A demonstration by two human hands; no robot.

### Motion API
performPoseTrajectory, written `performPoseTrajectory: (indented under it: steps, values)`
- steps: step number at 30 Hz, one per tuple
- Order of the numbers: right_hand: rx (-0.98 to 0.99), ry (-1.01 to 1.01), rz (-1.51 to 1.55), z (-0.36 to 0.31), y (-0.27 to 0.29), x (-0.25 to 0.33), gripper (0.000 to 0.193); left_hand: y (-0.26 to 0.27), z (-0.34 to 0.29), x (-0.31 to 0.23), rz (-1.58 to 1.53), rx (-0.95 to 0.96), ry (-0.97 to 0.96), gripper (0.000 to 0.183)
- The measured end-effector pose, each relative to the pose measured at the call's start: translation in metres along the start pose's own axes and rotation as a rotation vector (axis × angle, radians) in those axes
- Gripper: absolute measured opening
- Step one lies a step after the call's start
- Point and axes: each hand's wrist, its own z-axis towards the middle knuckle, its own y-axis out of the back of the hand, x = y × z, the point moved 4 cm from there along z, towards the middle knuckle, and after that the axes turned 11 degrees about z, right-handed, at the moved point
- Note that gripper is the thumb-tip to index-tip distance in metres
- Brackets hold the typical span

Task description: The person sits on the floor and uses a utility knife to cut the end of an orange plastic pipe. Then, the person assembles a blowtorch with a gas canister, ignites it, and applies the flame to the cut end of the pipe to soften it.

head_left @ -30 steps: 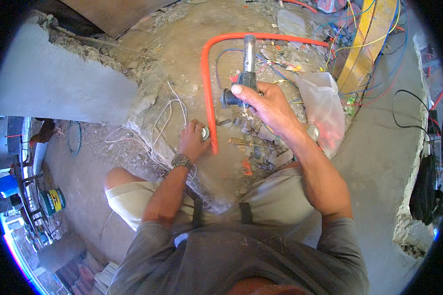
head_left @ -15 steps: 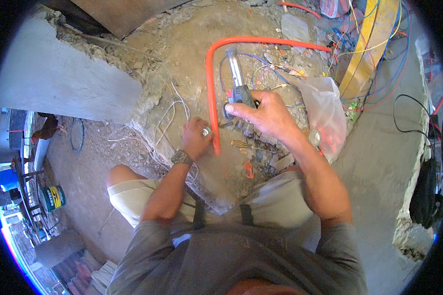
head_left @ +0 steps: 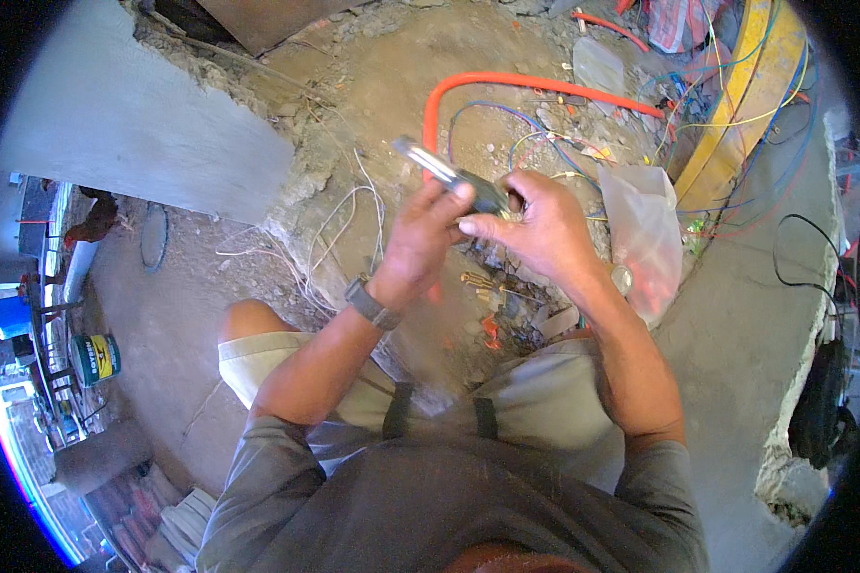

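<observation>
In my right hand point(head_left: 547, 227) is a handheld gas torch with a black body point(head_left: 488, 197) and a shiny metal tube point(head_left: 424, 160). It tilts with the tube toward the upper left, partly blurred. My left hand point(head_left: 418, 239), with a watch point(head_left: 373, 304) on its wrist, is closed up against the torch's underside. Its fingertips meet the black body; whatever lies in its palm is hidden. Beneath the hands, a bent orange pipe point(head_left: 432, 115) runs along the dirt, its near end partly covered by my left hand.
A clear plastic bag point(head_left: 640, 215) with reddish contents lies at the right. Screwdrivers point(head_left: 476, 280) and scraps lie below the hands. White wires point(head_left: 330, 246) curl at the left, coloured wires point(head_left: 535, 129) beyond. A yellow beam point(head_left: 736, 105) leans far right; a concrete slab point(head_left: 153, 143) stands left.
The torch has turned from upright to tilted leftward in my right hand. My left hand has risen from beside the pipe's end, where it held a round silvery thing, to the torch.
</observation>
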Motion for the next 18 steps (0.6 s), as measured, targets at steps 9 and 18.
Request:
performPoseTrajectory:
  steps: [9,18]
  values:
    - [-0.109,0.170,0.329,-0.002,0.011,0.009,0.016,0.012,0.003,-0.012,-0.376,-0.007,-0.037,0.033]
    - [0.193,-0.282,0.661,-0.004,-0.010,-0.005,0.027,0.006,-0.007,-0.028,-0.161,-0.077,-0.105,0.028]
